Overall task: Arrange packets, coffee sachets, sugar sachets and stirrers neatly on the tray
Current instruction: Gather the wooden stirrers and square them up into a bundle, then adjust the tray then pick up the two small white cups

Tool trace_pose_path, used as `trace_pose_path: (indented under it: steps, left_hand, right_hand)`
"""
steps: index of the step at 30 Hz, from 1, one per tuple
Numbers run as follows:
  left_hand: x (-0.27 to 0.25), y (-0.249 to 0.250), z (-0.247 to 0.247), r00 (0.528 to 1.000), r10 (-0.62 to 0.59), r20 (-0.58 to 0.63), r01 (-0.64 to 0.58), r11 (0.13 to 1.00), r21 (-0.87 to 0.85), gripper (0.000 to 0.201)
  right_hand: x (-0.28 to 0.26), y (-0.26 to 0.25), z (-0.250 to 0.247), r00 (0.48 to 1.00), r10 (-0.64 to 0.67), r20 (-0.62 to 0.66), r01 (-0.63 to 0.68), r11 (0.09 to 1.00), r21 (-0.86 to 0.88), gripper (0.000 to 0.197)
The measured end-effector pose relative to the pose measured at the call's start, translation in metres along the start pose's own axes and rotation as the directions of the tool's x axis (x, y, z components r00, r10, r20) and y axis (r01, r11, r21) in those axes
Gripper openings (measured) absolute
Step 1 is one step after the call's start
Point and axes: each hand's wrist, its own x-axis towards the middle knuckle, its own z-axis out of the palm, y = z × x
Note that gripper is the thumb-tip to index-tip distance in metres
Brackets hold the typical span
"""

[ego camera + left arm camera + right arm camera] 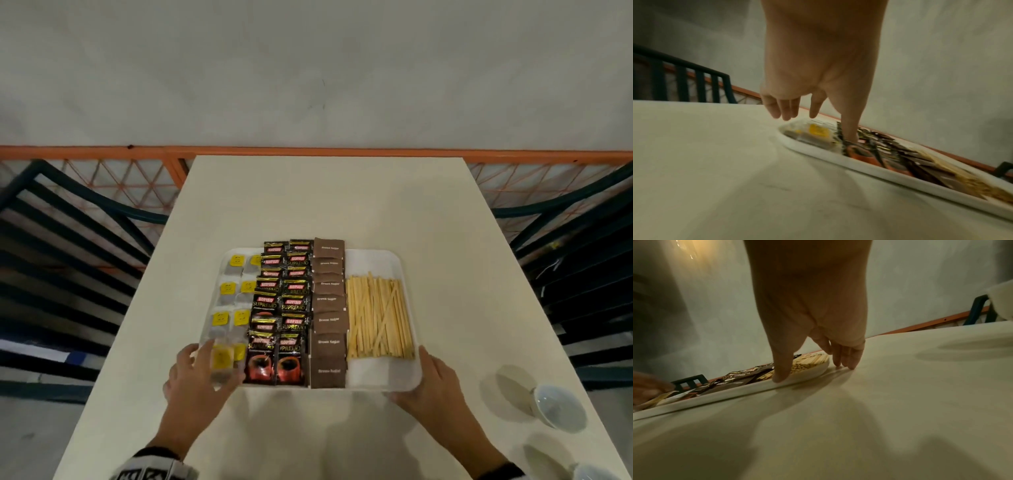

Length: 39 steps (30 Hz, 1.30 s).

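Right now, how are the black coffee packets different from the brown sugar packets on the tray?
The coffee sachets are black and shiny with red and gold print and a cup picture; the sugar sachets are plain matte brown with small white words. The coffee sachets fill two columns; the sugar sachets make one. The coffee sachets lie beside the tea bag packets; the sugar sachets lie beside the stirrers. Both overlap in rows down the white tray.

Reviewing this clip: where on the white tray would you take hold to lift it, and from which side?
Grip the tray by its two short side rims, one hand from each side. The raised lip there stays bare, while the brown sugar sachets and coffee sachets overhang the far edge. The left hand and right hand already flank the near corners.
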Motion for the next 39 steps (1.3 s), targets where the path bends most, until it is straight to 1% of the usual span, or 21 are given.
trace_pose_path:
  steps: [1,2,3,4,5,6,8,10,11,14,16,19,24,28,31,34,38,39]
  left_hand:
    - [0.001,-0.012,0.0,0.999,-0.02,0.051,0.02,1.0,-0.003,0.081]
    - [0.004,-0.021,0.002,0.996,-0.019,0.085,0.022,0.999,-0.036,0.086]
    - [0.006,-0.031,0.003,0.994,-0.034,0.102,0.042,0.996,-0.078,0.09]
    - [0.011,-0.038,0.006,0.993,-0.041,0.109,0.055,0.991,-0.123,0.09]
    - [0.013,-0.043,0.007,0.992,-0.043,0.115,0.058,0.99,-0.132,0.086]
    - [0.015,-0.047,0.01,0.993,-0.024,0.117,0.041,0.989,-0.144,0.078]
    - [0.018,-0.05,0.013,0.996,0.033,0.081,-0.021,0.988,-0.154,0.062]
    - [0.014,-0.045,0.009,0.999,0.029,0.016,-0.025,0.977,-0.21,0.046]
    - [0.013,-0.042,0.006,1.0,0.006,0.011,-0.003,0.973,-0.232,0.042]
    - [0.008,-0.037,0.005,1.0,-0.021,-0.023,0.013,0.96,-0.279,0.043]
    - [0.009,-0.034,0.005,0.999,-0.016,-0.034,0.006,0.962,-0.273,0.045]
    - [0.014,-0.038,0.005,1.0,-0.023,-0.014,0.019,0.963,-0.27,0.043]
    - [0.039,-0.048,0.004,1.0,-0.007,0.031,0.015,0.963,-0.269,0.037]
    - [0.066,-0.043,-0.01,0.999,-0.014,0.051,0.029,0.956,-0.293,0.033]
    - [0.084,-0.037,-0.022,0.996,-0.044,0.072,0.066,0.935,-0.347,0.038]
    - [0.104,-0.032,-0.028,0.994,-0.08,0.08,0.103,0.931,-0.351,0.041]
    - [0.129,-0.023,-0.035,0.982,-0.136,0.129,0.176,0.907,-0.382,0.057]
    - [0.134,-0.021,-0.037,0.981,-0.133,0.138,0.178,0.901,-0.396,0.058]
  right_hand:
    - [-0.001,0.004,0.006,0.999,0.032,0.012,-0.031,0.999,-0.015,0.064]
    - [-0.002,0.008,0.011,1.0,0.024,0.004,-0.024,0.999,-0.03,0.065]
    - [-0.005,0.007,0.013,1.0,-0.007,-0.027,0.007,1.0,-0.021,0.067]
    - [-0.008,0.005,0.011,0.998,0.0,-0.064,0.001,1.0,0.014,0.064]
    - [-0.01,0.003,0.009,0.997,0.036,-0.069,-0.031,0.997,0.074,0.062]
    - [-0.012,-0.001,0.006,0.996,0.074,-0.044,-0.068,0.989,0.129,0.061]
    - [-0.011,-0.001,0.003,0.997,0.078,-0.028,-0.071,0.979,0.19,0.059]
    - [-0.01,0.001,0.002,0.997,0.069,-0.019,-0.063,0.974,0.218,0.053]
    - [-0.009,0.001,0.001,0.998,0.061,-0.01,-0.057,0.97,0.235,0.05]
    - [-0.007,0.007,0.002,0.998,0.058,-0.003,-0.055,0.962,0.269,0.053]
    - [-0.004,0.008,0.004,0.998,0.066,0.004,-0.065,0.959,0.276,0.055]
    - [0.002,0.007,0.006,0.998,0.07,-0.012,-0.063,0.956,0.288,0.056]
    - [0.026,-0.003,0.005,0.998,0.049,-0.042,-0.039,0.976,0.213,0.062]
    - [0.054,-0.02,0.007,0.997,0.036,-0.075,-0.026,0.991,0.135,0.067]
    - [0.077,-0.036,0.008,0.996,0.027,-0.083,-0.021,0.997,0.078,0.071]
    - [0.099,-0.055,0.005,0.995,0.017,-0.101,-0.013,0.999,0.04,0.075]
    - [0.126,-0.073,-0.003,0.997,0.047,-0.069,-0.047,0.999,0.001,0.076]
    - [0.133,-0.076,-0.005,0.996,0.054,-0.065,-0.055,0.998,-0.004,0.074]
